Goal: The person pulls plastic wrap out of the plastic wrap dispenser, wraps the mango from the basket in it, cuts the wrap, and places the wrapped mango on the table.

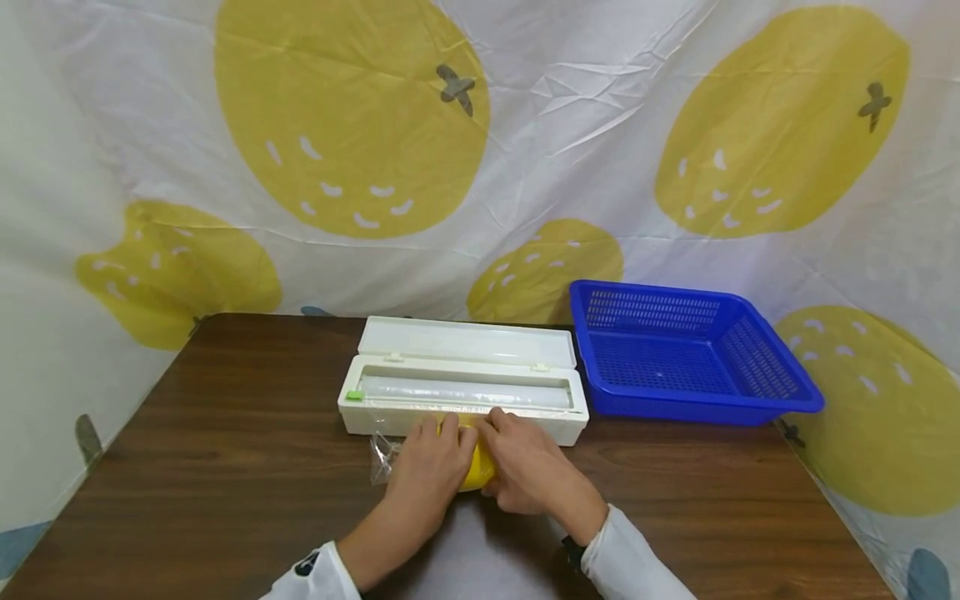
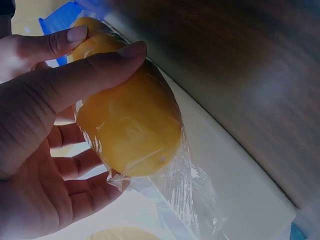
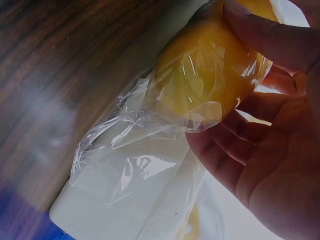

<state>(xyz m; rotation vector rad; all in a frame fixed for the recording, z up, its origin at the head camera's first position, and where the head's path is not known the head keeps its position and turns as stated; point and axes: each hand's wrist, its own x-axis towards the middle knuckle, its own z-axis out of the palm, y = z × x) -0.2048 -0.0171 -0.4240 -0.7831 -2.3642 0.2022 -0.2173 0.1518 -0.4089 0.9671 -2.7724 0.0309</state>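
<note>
I have the left hand (image 1: 429, 467) and the right hand (image 1: 528, 467) both closed on the yellow fruit (image 1: 477, 472), thumbs on the near side and fingers curled behind, so it sits between the two grips with clear film (image 2: 192, 197) drawn over it and trailing loose past both hands. Just beyond the grip I see the white box (image 1: 360, 420), its lid (image 1: 465, 342) tipped back and the film roll (image 1: 465, 390) showing inside; farther out, to the right of the grip, the blue basket (image 1: 697, 402) stands on the wooden table (image 1: 225, 442).
</note>
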